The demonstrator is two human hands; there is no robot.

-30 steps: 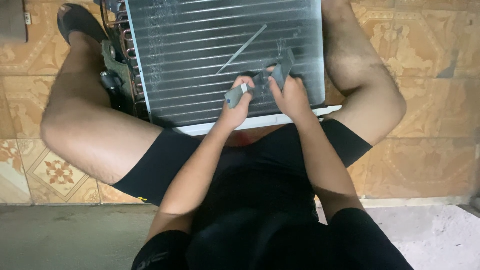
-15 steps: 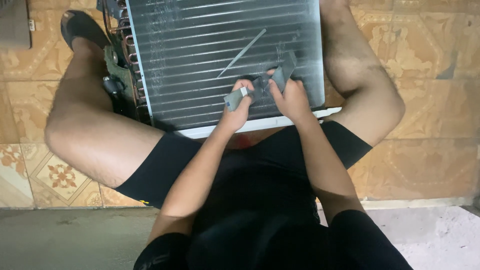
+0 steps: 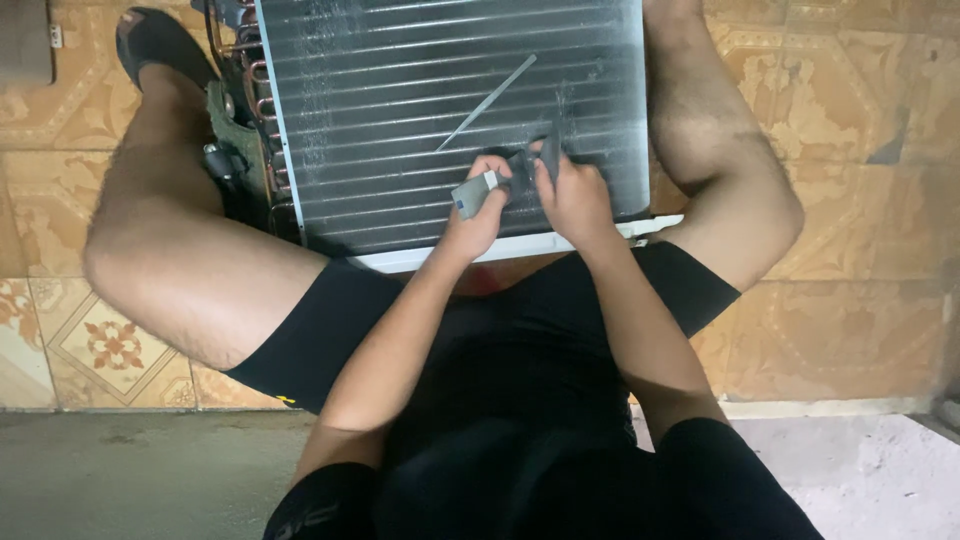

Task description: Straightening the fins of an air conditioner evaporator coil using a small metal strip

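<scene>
Finned coil (image 3: pixel 420 110) propped between your legs on the tiled floor (image 3: pixel 860 250). Both hands closed on a small grey comb tool (image 3: pixel 478 190), left hand (image 3: pixel 480 215), right hand (image 3: pixel 572 195), pressed on the lower fins. Slip sideways and you'd likely flatten fins or cut a knuckle.

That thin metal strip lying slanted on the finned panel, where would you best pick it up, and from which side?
Take the metal strip near its middle, coming straight down from above, with fingers across its narrow width. It lies flat and slanted on the finned coil panel, clear of the left hand and right hand, which hold a small grey tool lower down. Being so flat, it probably needs one edge lifted first.
</scene>
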